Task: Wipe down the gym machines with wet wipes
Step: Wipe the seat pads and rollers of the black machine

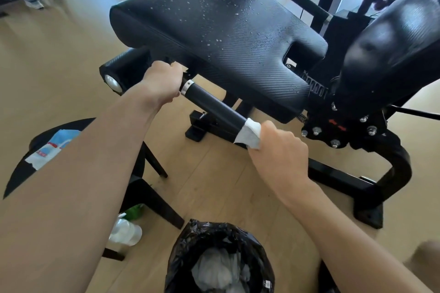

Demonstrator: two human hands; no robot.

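Observation:
A black gym machine fills the upper middle, its textured seat pad (223, 24) speckled with droplets. A black handle bar (213, 103) with a silver ring runs below the pad toward me. My left hand (160, 82) grips the far end of that bar, just beyond the ring. Around the near end of the bar, my right hand (279, 150) holds a white wet wipe (250, 134) wrapped on the grip. A second black pad (402, 45) rises at the right.
A bin lined with a black bag (183, 252) stands at the bottom centre, used wipes inside. A black stool (150, 188) at the left carries a blue-and-white wipes pack (51, 147); bottles lie under it. The machine's base frame (342, 181) crosses the wooden floor. A person's legs show far left.

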